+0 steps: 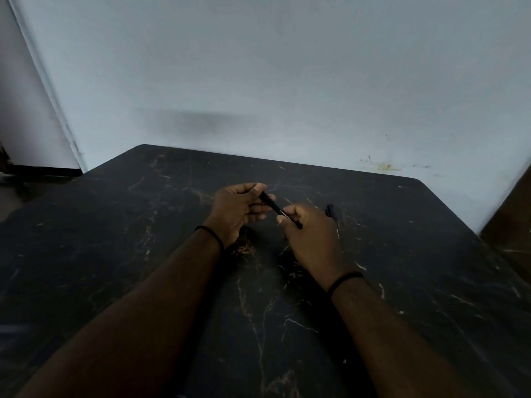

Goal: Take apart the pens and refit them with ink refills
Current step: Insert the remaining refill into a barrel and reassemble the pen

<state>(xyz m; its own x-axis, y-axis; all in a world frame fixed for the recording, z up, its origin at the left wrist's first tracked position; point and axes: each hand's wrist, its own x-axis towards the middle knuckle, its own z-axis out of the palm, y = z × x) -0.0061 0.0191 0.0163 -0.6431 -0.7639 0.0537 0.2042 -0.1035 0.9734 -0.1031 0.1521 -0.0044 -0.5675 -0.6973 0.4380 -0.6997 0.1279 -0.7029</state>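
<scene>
A slim black pen is held above the dark marble table, slanting from upper left to lower right. My left hand pinches its upper end between thumb and fingers. My right hand grips its lower part, and the pen's tip pokes out past the fingers. A second dark pen lies on the table just behind my right hand, mostly hidden by it. No loose refill is visible.
The table's far edge meets a pale blue wall. The table's right edge drops off beside a brown floor. Both wrists wear thin black bands.
</scene>
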